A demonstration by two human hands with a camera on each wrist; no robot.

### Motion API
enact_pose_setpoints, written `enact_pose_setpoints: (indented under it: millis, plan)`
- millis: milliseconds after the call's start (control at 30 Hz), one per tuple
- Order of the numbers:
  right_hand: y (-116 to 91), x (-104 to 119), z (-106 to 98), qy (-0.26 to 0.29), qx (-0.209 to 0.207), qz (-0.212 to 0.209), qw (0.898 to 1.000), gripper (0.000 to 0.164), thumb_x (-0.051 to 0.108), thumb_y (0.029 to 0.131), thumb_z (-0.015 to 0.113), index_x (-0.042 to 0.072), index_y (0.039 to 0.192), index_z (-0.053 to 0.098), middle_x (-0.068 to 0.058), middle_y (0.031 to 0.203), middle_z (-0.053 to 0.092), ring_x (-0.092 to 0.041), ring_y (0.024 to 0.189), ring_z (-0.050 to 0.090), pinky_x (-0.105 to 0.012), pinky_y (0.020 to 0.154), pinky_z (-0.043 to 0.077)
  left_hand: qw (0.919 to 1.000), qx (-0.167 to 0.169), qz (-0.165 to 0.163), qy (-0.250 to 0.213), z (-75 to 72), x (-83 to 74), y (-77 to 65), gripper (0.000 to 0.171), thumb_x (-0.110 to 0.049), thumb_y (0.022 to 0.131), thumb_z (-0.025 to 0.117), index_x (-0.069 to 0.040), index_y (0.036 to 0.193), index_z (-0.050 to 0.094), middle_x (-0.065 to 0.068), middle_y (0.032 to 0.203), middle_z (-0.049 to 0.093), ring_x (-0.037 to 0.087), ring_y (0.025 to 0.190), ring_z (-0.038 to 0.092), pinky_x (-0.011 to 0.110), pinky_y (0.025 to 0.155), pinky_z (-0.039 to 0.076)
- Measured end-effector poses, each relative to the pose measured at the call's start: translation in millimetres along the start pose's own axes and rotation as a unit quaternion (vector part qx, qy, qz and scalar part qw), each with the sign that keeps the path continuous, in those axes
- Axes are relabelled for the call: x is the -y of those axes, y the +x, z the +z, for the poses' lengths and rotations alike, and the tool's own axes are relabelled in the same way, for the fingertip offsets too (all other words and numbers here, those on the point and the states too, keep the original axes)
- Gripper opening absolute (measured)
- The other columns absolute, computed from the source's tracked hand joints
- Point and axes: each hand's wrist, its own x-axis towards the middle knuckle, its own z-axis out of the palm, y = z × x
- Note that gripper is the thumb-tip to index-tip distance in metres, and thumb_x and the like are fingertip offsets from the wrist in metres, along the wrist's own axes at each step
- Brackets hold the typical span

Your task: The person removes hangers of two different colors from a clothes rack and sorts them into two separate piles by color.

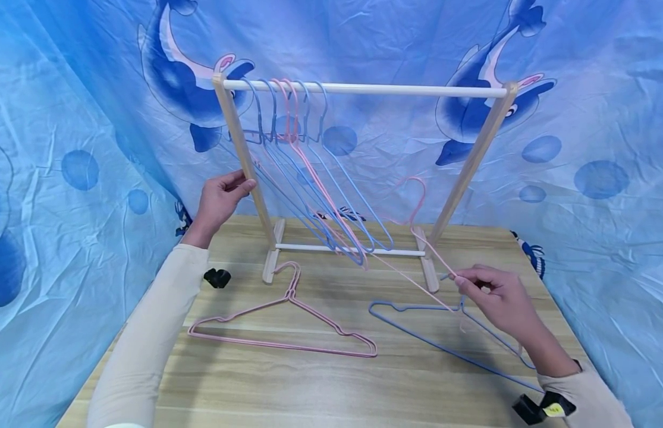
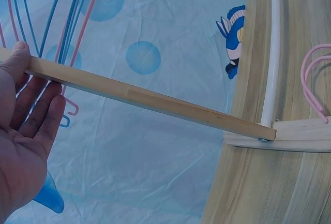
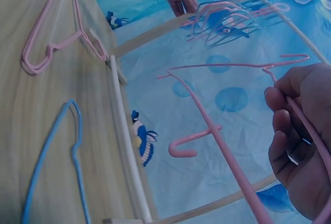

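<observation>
My left hand [image 1: 219, 199] holds the left wooden upright [image 2: 155, 102] of a clothes rack, thumb on the near side and fingers behind. My right hand [image 1: 499, 300] pinches a pink clothes hanger [image 3: 235, 164] by one shoulder wire, near the rack's right foot. This hanger is tilted in the air, its hook [image 1: 423, 196] up and to the left of the hand. Several blue and pink hangers [image 1: 354, 189] hang bunched at the left of the white top rail [image 1: 390, 90]. Below the right hand, a blue hanger [image 1: 454, 351] lies on the table, partly hidden.
Pink hangers [image 1: 283, 343], stacked together, lie flat on the wooden table [image 1: 288, 392] in front of the rack's left foot [image 1: 271, 261]. A white lower bar [image 1: 401, 252] joins the rack's feet. Blue dolphin-print cloth [image 1: 604, 249] surrounds the table at the back and sides.
</observation>
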Motion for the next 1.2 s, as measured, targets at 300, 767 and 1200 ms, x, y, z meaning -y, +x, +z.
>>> enact_pose_setpoints:
  millis: [300,767,1200]
  plan:
    - [-16.3,-8.2,14.9,0.056,0.019,0.026,0.998,0.022,-0.012,0.091,0.067,0.005,0.096,0.079,0.008,0.081,0.07,-0.007,0.063,0.057,-0.023,0.047,0.045,1.0,0.001,-0.001,-0.005,-0.5,-0.5,-0.3,0.057,-0.047,0.096,0.067,-0.015,0.143,0.062,0.015,0.131,0.069,0.016,0.113,0.068,0.044,0.105,0.053]
    - [-30.4,-21.3,54.6,0.234,0.07,0.048,0.969,0.017,-0.017,0.094,0.058,-0.011,0.098,0.073,0.01,0.093,0.075,-0.003,0.074,0.065,-0.018,0.062,0.056,1.0,0.0,0.001,-0.004,-0.5,-0.6,0.0,0.058,-0.048,0.096,0.068,-0.015,0.142,0.062,0.015,0.13,0.069,0.02,0.115,0.068,0.041,0.104,0.054]
    - [-31.1,-19.7,94.1,0.277,0.126,0.139,0.942,0.016,-0.005,0.097,0.06,-0.017,0.102,0.069,0.009,0.081,0.071,-0.004,0.069,0.059,-0.02,0.059,0.052,1.0,-0.001,0.002,-0.009,-0.5,1.0,-0.4,0.057,-0.048,0.096,0.067,-0.015,0.142,0.063,0.016,0.13,0.069,0.022,0.117,0.067,0.043,0.106,0.053]
